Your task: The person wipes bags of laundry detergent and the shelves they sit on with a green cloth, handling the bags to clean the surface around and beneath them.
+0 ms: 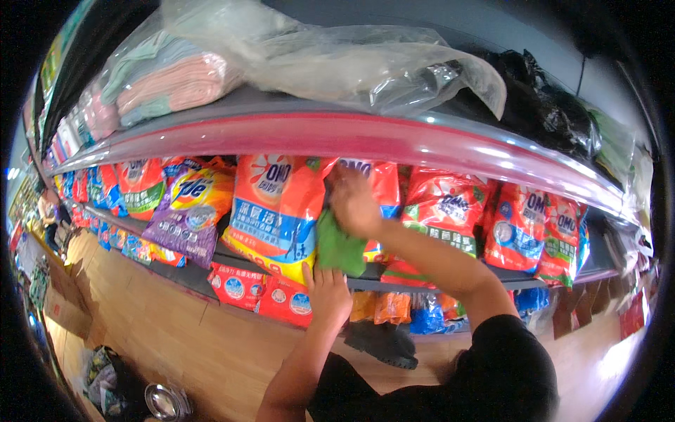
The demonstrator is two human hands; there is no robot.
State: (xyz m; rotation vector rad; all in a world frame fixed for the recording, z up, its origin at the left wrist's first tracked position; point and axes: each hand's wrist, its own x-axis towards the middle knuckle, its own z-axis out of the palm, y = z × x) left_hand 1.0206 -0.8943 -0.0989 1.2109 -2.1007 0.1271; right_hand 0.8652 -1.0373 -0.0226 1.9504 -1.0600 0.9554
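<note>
My right hand (356, 203), blurred, reaches in among the detergent bags under the shelf edge. Below it hangs a plain green cloth (341, 250), which it appears to grip; its fingertips are hard to make out. To the left stands a large red, blue and yellow OMO detergent bag (277, 211). My left hand (329, 295) is at that bag's lower right corner, fingers extended and spread, fingertips against the bag and the cloth's lower end. Behind my right hand is another OMO bag (387, 184), partly covered.
A purple and orange Tide bag (195, 211) leans out on the left. More red OMO bags (445, 211) stand to the right. Above runs a pink shelf edge (316, 134) with clear plastic sheeting (348, 63) over it. Red packets (287, 300) sit lower down. A cardboard box (66, 306) is on the floor.
</note>
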